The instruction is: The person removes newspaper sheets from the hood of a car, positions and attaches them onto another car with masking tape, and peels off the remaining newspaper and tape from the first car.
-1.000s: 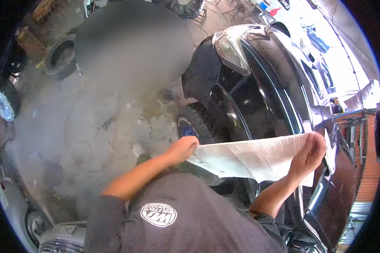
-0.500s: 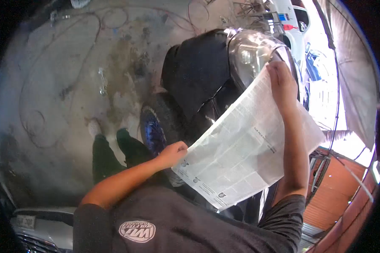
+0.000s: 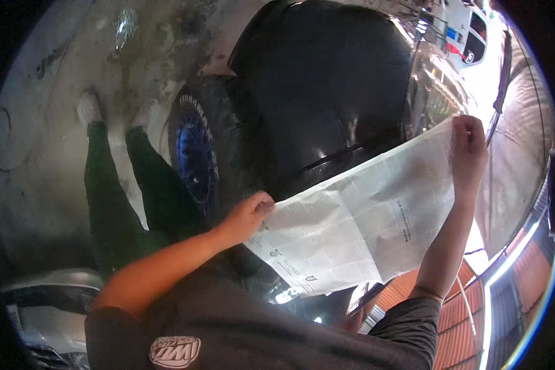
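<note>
A wide newspaper sheet (image 3: 357, 222) hangs stretched between my two hands beside a dark car. My left hand (image 3: 248, 217) is closed on one upper corner, close to the wheel. The opposite upper corner is pinched in my right hand (image 3: 468, 145), near the car's headlight (image 3: 435, 83). Along its upper edge the sheet lies close against the black body panel (image 3: 333, 74); whether it touches I cannot tell. Creases and small print show on the paper. The car's surface behind the sheet is hidden.
A tyre with a blue rim (image 3: 194, 151) stands left of the panel, near my legs (image 3: 114, 185). Behind me is a silver car (image 3: 55, 308). A white vehicle (image 3: 472, 37) is at the far right, and a pale tarp (image 3: 524, 135) hangs at the right side.
My view has turned and come nearer the car, so the panel looks larger. My right hand has moved outward, and the newspaper's upper edge is now more level.
</note>
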Motion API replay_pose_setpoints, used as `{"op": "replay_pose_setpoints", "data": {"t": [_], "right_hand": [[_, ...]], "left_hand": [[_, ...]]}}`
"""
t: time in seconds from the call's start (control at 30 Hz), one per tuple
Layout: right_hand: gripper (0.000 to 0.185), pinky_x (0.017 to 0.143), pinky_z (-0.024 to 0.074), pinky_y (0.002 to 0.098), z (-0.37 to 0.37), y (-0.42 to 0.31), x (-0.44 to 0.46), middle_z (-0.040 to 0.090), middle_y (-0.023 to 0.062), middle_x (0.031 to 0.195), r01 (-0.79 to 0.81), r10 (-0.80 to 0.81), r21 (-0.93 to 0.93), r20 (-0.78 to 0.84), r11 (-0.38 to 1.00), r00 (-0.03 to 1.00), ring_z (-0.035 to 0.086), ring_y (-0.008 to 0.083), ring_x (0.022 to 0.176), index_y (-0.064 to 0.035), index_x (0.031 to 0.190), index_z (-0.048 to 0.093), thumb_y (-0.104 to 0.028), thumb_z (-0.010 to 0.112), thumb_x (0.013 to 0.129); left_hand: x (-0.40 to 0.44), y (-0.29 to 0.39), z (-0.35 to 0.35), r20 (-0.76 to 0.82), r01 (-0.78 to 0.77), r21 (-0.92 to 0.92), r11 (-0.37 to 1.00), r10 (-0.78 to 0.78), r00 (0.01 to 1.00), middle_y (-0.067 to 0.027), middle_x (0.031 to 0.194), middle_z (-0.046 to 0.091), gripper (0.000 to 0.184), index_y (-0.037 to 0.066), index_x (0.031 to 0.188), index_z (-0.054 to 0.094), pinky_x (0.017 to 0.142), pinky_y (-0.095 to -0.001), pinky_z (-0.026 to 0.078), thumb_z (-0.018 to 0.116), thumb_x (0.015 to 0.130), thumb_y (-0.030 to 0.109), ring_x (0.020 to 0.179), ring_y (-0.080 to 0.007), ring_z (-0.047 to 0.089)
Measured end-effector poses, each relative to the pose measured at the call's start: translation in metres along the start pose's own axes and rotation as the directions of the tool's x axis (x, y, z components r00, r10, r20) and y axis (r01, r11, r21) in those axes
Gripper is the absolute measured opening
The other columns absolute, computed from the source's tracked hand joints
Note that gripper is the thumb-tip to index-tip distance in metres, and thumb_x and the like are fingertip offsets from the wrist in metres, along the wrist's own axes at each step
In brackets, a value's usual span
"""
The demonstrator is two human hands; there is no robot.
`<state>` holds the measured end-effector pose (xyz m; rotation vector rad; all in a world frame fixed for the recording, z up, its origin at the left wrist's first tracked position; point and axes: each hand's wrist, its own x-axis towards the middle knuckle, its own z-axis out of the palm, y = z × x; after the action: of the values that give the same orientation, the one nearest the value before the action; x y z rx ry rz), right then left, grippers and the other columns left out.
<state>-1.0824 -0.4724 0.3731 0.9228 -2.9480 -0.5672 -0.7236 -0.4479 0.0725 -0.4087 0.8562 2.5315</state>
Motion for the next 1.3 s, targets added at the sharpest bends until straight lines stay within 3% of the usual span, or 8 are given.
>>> {"op": "replay_pose_setpoints", "data": {"t": [0.17, 0.23, 0.3, 0.53, 0.63, 0.67, 0.97, 1.3], "right_hand": [[0.014, 0.084, 0.0478, 0.0270, -0.004, 0.003, 0.003, 0.067, 0.0044, 0.093, -0.035, 0.036, -0.040, 0.025, 0.999, 0.999, 0.058, 0.0111, 0.087, -0.0043, 0.108, 0.067, -0.016, 0.064, 0.101], [0.012, 0.086, 0.0458, 0.0244, -0.010, 0.026, 0.005, 0.063, 0.0005, 0.095, -0.069, 0.059, 0.125, 0.081, 0.990, 0.995, 0.056, 0.0086, 0.092, -0.0043, 0.107, 0.067, -0.014, 0.062, 0.102], [0.011, 0.086, 0.0449, 0.0237, -0.023, 0.017, 0.002, 0.062, 0.0008, 0.095, -0.029, 0.030, -0.006, 0.085, 1.000, 0.996, 0.055, 0.0087, 0.092, -0.0041, 0.106, 0.067, -0.013, 0.062, 0.103], [0.025, 0.077, 0.0451, 0.0249, -0.063, 0.005, -0.014, 0.063, 0.0007, 0.089, -0.246, 0.242, -0.023, -0.123, 0.969, 0.963, 0.056, 0.0098, 0.083, -0.0053, 0.104, 0.068, -0.030, 0.069, 0.100], [0.025, 0.073, 0.0448, 0.0249, -0.058, -0.014, -0.018, 0.063, 0.0002, 0.086, -0.227, 0.223, -0.020, -0.132, 0.974, 0.966, 0.056, 0.0096, 0.079, -0.0059, 0.101, 0.070, -0.031, 0.071, 0.099], [0.021, 0.078, 0.0457, 0.0240, -0.057, -0.014, -0.014, 0.064, -0.0004, 0.091, -0.203, 0.204, 0.018, -0.097, 0.979, 0.974, 0.056, 0.0091, 0.085, -0.0027, 0.101, 0.069, -0.023, 0.069, 0.099], [0.022, 0.075, 0.0455, 0.0237, -0.038, -0.025, 0.004, 0.062, -0.0010, 0.088, -0.174, 0.162, -0.181, -0.081, 0.968, 0.983, 0.055, 0.0088, 0.082, -0.0009, 0.102, 0.069, -0.022, 0.067, 0.099], [0.025, 0.076, 0.0453, 0.0261, -0.042, -0.002, 0.012, 0.063, 0.0016, 0.089, -0.138, 0.136, -0.088, -0.027, 0.987, 0.990, 0.056, 0.0103, 0.082, -0.0021, 0.103, 0.070, -0.027, 0.067, 0.099]], "left_hand": [[0.009, -0.010, 0.007, -0.073, -0.048, -0.013, 0.999, 0.047, 0.996, -0.0140, 0.097, 0.068, 0.023, 0.002, 0.108, 0.063, 0.080, -0.0363, 0.051, 0.057, 0.105, 0.024, 0.088, -0.0224, 0.065], [0.013, -0.004, 0.005, -0.048, -0.011, -0.002, 1.000, 0.011, 0.999, -0.0120, 0.095, 0.067, 0.022, 0.001, 0.108, 0.062, 0.080, -0.0344, 0.050, 0.057, 0.106, 0.022, 0.088, -0.0192, 0.063], [0.016, 0.003, 0.002, -0.031, 0.015, -0.002, 1.000, -0.015, 0.999, -0.0107, 0.094, 0.066, 0.022, 0.001, 0.108, 0.062, 0.079, -0.0335, 0.050, 0.057, 0.106, 0.022, 0.088, -0.0175, 0.062], [0.028, 0.000, -0.002, 0.019, 0.022, -0.059, 0.998, -0.021, 1.000, -0.0078, 0.091, 0.064, 0.022, 0.002, 0.108, 0.063, 0.077, -0.0333, 0.049, 0.058, 0.106, 0.023, 0.085, -0.0156, 0.060], [0.033, 0.000, 0.000, 0.012, 0.030, -0.055, 0.998, -0.029, 0.999, -0.0067, 0.090, 0.064, 0.022, 0.002, 0.108, 0.064, 0.075, -0.0326, 0.049, 0.058, 0.106, 0.024, 0.083, -0.0147, 0.059], [0.035, -0.001, 0.000, 0.004, 0.028, -0.060, 0.998, -0.027, 1.000, -0.0064, 0.089, 0.063, 0.023, 0.002, 0.108, 0.064, 0.075, -0.0323, 0.049, 0.058, 0.106, 0.024, 0.082, -0.0145, 0.058], [0.043, -0.004, -0.005, 0.059, 0.071, -0.062, 0.996, -0.067, 0.996, -0.0066, 0.089, 0.065, 0.023, 0.002, 0.108, 0.067, 0.073, -0.0326, 0.049, 0.056, 0.106, 0.023, 0.081, -0.0149, 0.059], [0.045, 0.001, -0.007, 0.049, 0.075, 0.004, 0.997, -0.075, 0.996, -0.0089, 0.085, 0.067, 0.026, 0.002, 0.106, 0.068, 0.070, -0.0338, 0.050, 0.060, 0.104, 0.027, 0.077, -0.0176, 0.063]]}}
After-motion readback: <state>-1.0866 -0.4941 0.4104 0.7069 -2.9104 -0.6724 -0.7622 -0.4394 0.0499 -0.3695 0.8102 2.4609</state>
